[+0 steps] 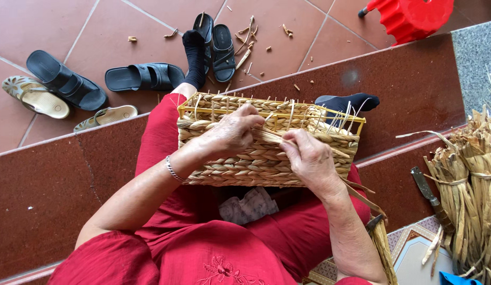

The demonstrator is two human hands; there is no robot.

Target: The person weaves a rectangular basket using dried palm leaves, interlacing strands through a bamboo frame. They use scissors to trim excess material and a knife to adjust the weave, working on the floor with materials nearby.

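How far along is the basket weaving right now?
Lower rows of the basket look woven. The left hand and right hand grip a fibre strand near the top rows. Bare fibre uprights still poke above the yellow frame, so the rim looks unfinished.

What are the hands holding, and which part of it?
Both the left hand and the right hand pinch one dried fibre strand at the woven basket top edge.

I see a half-woven basket (256,158) lying on its side across the lap, open mouth facing away. Its walls are thick braided tan straw over a yellow wire frame (277,114), whose top rim is bare, with loose straw ends poking up. A flat strand (272,136) stretches across its upper wall.
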